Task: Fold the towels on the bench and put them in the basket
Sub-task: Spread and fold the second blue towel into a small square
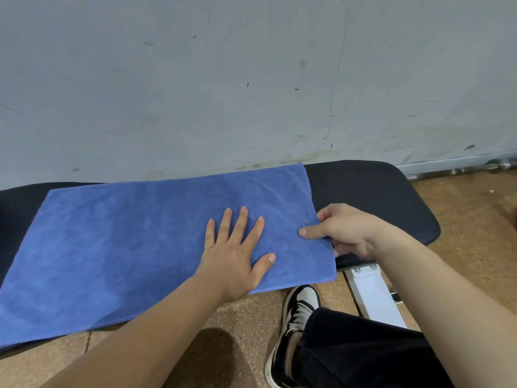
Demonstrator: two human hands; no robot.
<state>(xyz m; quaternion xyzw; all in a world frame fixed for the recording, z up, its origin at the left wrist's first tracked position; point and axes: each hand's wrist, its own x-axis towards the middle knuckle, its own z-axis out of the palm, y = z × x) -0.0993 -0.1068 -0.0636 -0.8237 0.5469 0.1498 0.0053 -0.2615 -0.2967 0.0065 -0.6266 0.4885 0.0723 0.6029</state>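
Head view: grey scuffed wall (251,79) just behind black bench (369,191); white bench leg (372,295) under its right end, my shoe (299,306) on the floor beside it. Blue towel (126,247) lies flat on the bench, long axis along the bench, left to right, near edge overhanging the front. My left hand (237,253) rests flat on the towel's right part, fingers spread. My right hand (344,231) pinches the right edge, thumb on top, fingers curled under.

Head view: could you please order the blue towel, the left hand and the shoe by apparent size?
Largest: blue towel.
Then left hand and shoe: alike in size; trousers hide part of the shoe, so unranked.
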